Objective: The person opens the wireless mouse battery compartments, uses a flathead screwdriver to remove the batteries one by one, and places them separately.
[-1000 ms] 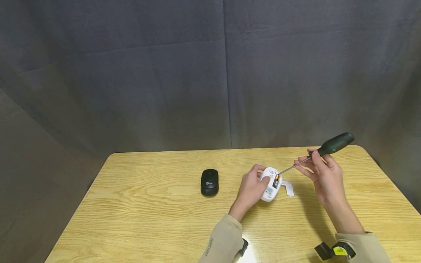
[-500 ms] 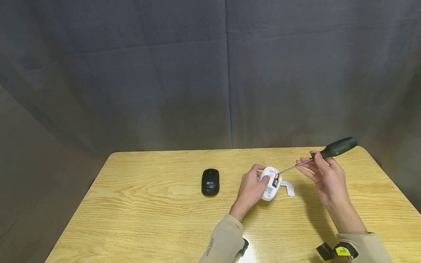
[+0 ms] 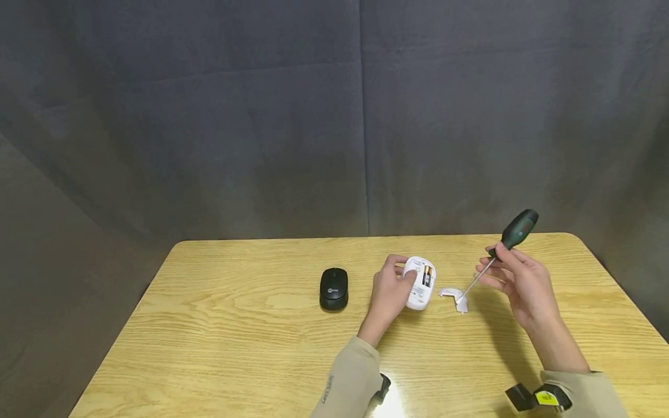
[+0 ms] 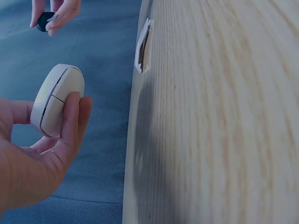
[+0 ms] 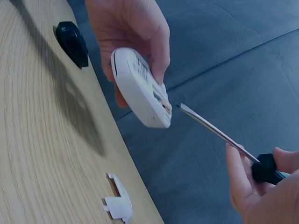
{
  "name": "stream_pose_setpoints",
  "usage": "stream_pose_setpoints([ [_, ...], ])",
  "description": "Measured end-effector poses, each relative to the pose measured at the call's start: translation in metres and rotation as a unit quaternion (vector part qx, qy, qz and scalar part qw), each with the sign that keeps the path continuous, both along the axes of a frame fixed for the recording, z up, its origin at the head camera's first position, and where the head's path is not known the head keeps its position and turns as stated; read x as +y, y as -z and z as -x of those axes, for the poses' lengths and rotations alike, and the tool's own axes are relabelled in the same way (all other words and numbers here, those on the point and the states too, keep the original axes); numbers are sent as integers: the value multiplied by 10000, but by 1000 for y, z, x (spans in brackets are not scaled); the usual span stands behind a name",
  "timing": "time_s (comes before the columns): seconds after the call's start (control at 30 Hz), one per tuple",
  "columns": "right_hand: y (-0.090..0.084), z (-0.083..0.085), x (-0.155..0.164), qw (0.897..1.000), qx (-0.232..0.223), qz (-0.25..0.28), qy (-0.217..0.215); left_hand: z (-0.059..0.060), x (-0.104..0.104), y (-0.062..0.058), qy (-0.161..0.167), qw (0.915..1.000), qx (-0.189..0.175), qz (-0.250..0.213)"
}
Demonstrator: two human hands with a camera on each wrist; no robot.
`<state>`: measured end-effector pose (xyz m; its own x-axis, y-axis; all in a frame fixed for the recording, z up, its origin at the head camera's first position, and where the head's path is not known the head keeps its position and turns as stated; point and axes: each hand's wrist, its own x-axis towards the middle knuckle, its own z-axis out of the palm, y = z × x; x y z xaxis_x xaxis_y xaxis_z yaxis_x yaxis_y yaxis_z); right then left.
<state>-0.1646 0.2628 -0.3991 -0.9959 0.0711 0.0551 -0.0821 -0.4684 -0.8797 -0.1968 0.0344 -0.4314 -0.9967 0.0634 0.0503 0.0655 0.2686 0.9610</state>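
My left hand (image 3: 393,283) grips a white mouse (image 3: 420,284), lifted off the table and turned underside up. Its battery bay is uncovered and a battery (image 3: 427,276) sits inside. My right hand (image 3: 500,262) pinches a green-handled screwdriver (image 3: 517,229) near the base of the handle. The thin shaft slopes down to the left, and in the head view its tip appears over the white battery cover (image 3: 452,294) lying on the table. In the right wrist view the screwdriver shaft (image 5: 212,129) ends just short of the white mouse (image 5: 139,87), apart from it. The left wrist view shows the mouse's top shell (image 4: 56,100).
A black mouse (image 3: 333,288) rests on the wooden table (image 3: 235,325) left of my left hand. A dark grey curtain hangs behind the table's far edge. The table's right corner lies beyond my right hand.
The screwdriver tip has come out of the battery bay and swung down toward the cover, its handle now steeper. My left hand has carried the white mouse a little to the left.
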Motion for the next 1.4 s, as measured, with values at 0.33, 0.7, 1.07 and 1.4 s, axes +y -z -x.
stream_pose_setpoints([
  [0.33,4,3,4,9957,-275,-844,-249,0,-1,0,23,9999,-35,-136],
  [0.7,4,5,17,9917,-429,-1200,-154,1,-1,0,42,9999,-42,-157],
  [1.07,11,12,27,9377,-938,-3297,-570,0,-2,-1,90,9997,-111,-192],
  [1.4,21,12,34,9021,-1025,-4147,-607,0,-2,0,64,9999,-70,-134],
])
